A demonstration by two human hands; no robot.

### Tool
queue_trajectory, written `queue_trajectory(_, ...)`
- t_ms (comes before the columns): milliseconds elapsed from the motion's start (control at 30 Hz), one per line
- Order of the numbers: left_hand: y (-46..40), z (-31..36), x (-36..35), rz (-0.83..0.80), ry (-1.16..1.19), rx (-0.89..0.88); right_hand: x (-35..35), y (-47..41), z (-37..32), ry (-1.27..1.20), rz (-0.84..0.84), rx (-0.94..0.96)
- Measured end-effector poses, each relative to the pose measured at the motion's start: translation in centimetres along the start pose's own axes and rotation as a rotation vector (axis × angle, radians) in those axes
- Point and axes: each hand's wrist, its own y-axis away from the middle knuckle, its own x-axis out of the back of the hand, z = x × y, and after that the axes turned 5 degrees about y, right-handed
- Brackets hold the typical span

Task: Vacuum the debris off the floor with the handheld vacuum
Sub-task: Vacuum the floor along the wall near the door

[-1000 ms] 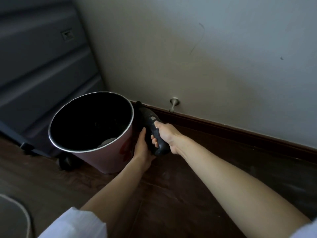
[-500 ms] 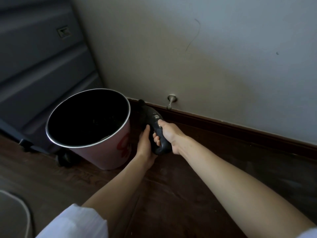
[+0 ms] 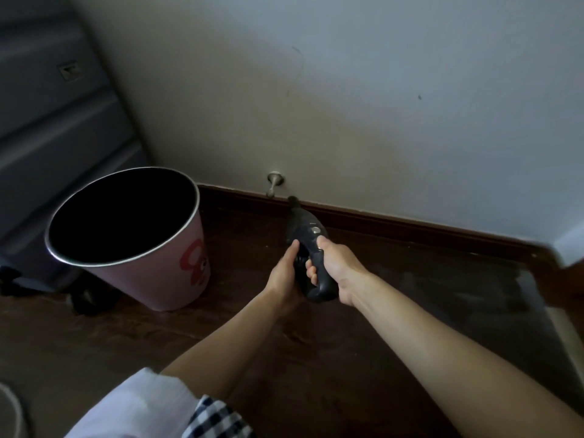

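Observation:
A dark handheld vacuum [image 3: 305, 232] points its narrow nozzle at the brown baseboard [image 3: 410, 227], just right of a metal door stop [image 3: 274, 181]. My right hand [image 3: 339, 267] is wrapped around the vacuum's handle, thumb near a round silver button. My left hand [image 3: 284, 279] cups the underside of the vacuum's body from the left. The dark wooden floor [image 3: 316, 358] lies below; no debris stands out in this dim light.
A pink waste bin [image 3: 186, 273] with a metal rim and a red print stands left of the hands. Behind it is a grey wheeled suitcase [image 3: 57, 121]. The white wall meets a corner step at the right [image 3: 565, 248].
The vacuum and both hands have moved right, away from the bin's side, toward the baseboard beside the door stop. The view has shifted so the bin lies farther left.

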Motion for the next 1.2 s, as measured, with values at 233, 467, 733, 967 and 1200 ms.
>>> queue_trajectory(233, 0.2, -3.4, -4.4, -0.075, -0.063, 0.071, 5.0, 1.9, 1.2, -0.071, 0.11, -0.016)
queue_trajectory(467, -0.8, -5.6, -7.5, -0.148, -0.128, 0.157, 8.8, 3.3, 1.9, -0.072, 0.187, -0.002)
queue_trajectory(733, -1.6, -8.8, -11.1, -0.242, -0.191, 0.212, 13.6, 4.2, 2.9, -0.076, 0.26, -0.022)
queue_trajectory(967, -2.2, -14.8, -15.8, -0.238, -0.192, 0.357, 20.2, 5.0, 4.9, -0.136, 0.346, -0.117)
queue_trajectory(1200, -4.3, -16.6, -17.9, -0.163, -0.226, 0.366, 23.6, 3.1, 5.2, -0.146, 0.342, -0.16)
